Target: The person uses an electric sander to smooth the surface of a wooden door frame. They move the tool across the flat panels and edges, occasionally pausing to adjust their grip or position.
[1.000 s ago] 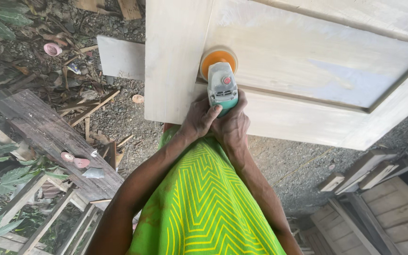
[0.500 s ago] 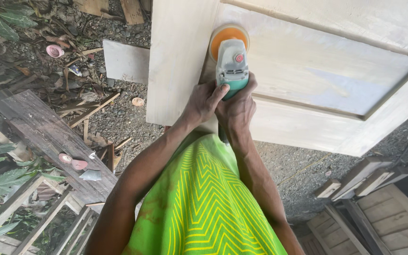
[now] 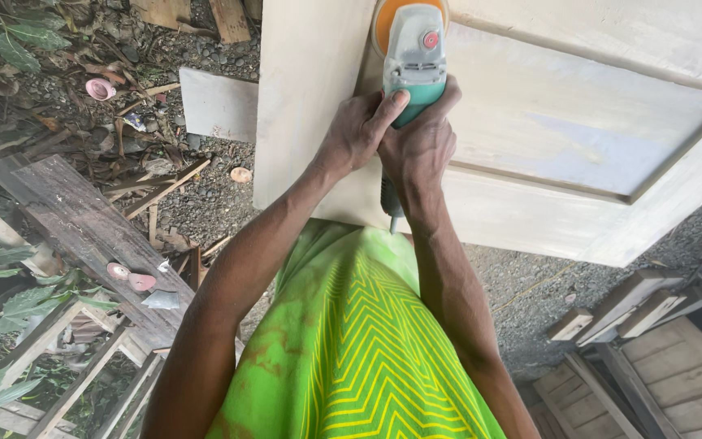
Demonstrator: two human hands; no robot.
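Two hands, left (image 3: pixel 357 130), right (image 3: pixel 421 142), gripping one green sander (image 3: pixel 413 57), one pale door (image 3: pixel 578 122)

A single camera sits on the person's head and looks steeply down along the chest and both arms to the ground. It is close: the arms fill the middle, and the hands, left (image 3: pixel 361 130) and right (image 3: pixel 420 142), lie near the top edge. The pale wooden door panel (image 3: pixel 578 138) spans the upper right; gravel ground (image 3: pixel 213 203) and planks lie left.
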